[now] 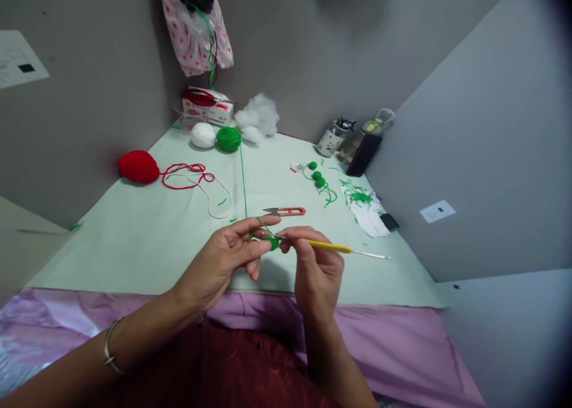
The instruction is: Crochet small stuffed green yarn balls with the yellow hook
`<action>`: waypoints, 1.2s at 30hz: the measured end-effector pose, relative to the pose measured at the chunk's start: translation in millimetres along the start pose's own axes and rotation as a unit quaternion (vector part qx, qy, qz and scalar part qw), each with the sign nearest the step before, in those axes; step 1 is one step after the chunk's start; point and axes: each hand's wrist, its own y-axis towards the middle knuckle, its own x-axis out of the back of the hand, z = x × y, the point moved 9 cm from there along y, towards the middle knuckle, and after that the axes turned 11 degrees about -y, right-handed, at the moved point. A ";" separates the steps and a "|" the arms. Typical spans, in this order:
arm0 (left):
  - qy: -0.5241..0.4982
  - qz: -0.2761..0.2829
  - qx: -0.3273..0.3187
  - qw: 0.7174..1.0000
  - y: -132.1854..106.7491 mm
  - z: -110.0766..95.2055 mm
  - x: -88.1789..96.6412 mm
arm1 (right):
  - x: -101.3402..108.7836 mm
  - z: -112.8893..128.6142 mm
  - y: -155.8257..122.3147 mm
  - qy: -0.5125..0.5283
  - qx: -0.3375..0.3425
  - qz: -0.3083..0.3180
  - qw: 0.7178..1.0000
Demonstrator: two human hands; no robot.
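Between the thumb and fingers of my left hand (232, 250) is a small green crochet piece (273, 242). A strand of green yarn (243, 184) runs over the left fingers and back to a green yarn ball (229, 139). My right hand (316, 265) grips a crochet hook (328, 246) by its yellow handle. One metal end points right; the other end meets the crochet piece, its tip partly hidden by the fingers. Just beyond the hands lie orange-handled thread snips (286, 211), touched by neither hand as far as I can see.
White yarn ball (203, 135), red yarn (139, 167) and white stuffing (258, 119) lie toward the back left. Small green balls (317, 176) lie right of centre. Green yarn scraps (358, 197) rest on white paper. A patterned cup (331, 141) and dark phone (364, 155) stand by the right wall.
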 end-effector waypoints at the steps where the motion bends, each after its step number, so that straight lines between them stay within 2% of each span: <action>1: 0.006 -0.002 -0.002 1.000 -0.2 -0.9 0.2 | 0.2 -3.2 0.0 0.021 -0.014 0.002 1.000; 3: 0.013 -0.003 -0.002 1.000 -0.6 -2.6 0.4 | 0.4 -6.8 0.1 0.055 -0.032 0.009 0.998; 6: 0.019 -0.005 -0.001 1.000 -1.0 -3.6 2.0 | 3.1 -1.5 -0.4 0.053 -0.018 0.006 0.998; 10: 0.056 -0.018 -0.041 0.997 -2.4 -7.8 6.3 | 4.5 19.3 -5.9 -0.081 0.056 0.004 0.995; 12: 0.086 -0.034 -0.071 0.993 -4.2 -10.8 8.4 | 0.3 32.2 -11.4 -0.163 0.124 0.010 0.979; 15: 0.091 -0.048 -0.088 0.991 -6.5 -11.0 8.9 | -9.7 45.0 -22.8 -0.254 0.234 0.017 0.938; 18: 0.000 -0.026 -0.038 0.999 -4.2 -0.8 5.8 | -15.3 48.0 -31.8 -0.340 0.302 -0.006 0.890; 19: -0.036 -0.016 -0.005 0.999 -2.8 4.4 4.5 | -14.2 47.5 -32.1 -0.344 0.304 -0.016 0.888; 20: -0.068 -0.008 0.027 0.997 -1.7 8.8 3.7 | -11.4 45.8 -30.0 -0.328 0.289 -0.023 0.899; 22: -0.101 -0.008 0.066 0.993 -0.1 12.3 4.5 | -2.1 38.7 -20.8 -0.239 0.219 -0.032 0.946; 24: -0.099 -0.016 0.059 0.993 1.1 8.2 6.5 | 5.5 28.2 -10.9 -0.128 0.129 -0.041 0.982; 26: -0.074 -0.009 0.042 0.996 0.8 4.2 4.4 | 3.9 22.3 -4.8 -0.063 0.078 -0.027 0.995; 28: -0.040 -0.003 0.017 0.999 -0.6 1.1 1.1 | -1.5 20.9 -2.6 -0.051 0.067 -0.004 0.996; 31: 0.004 -0.011 -0.030 0.999 -3.0 -3.4 -0.3 | -4.7 19.4 -5.7 -0.095 0.081 0.005 0.992; 33: 0.009 -0.017 -0.039 0.999 -3.4 -3.4 0.3 | -6.0 23.5 -11.7 -0.170 0.131 0.001 0.977; 36: -0.038 -0.014 0.024 0.999 -1.3 6.8 1.9 | -7.8 37.5 -23.2 -0.275 0.238 -0.021 0.931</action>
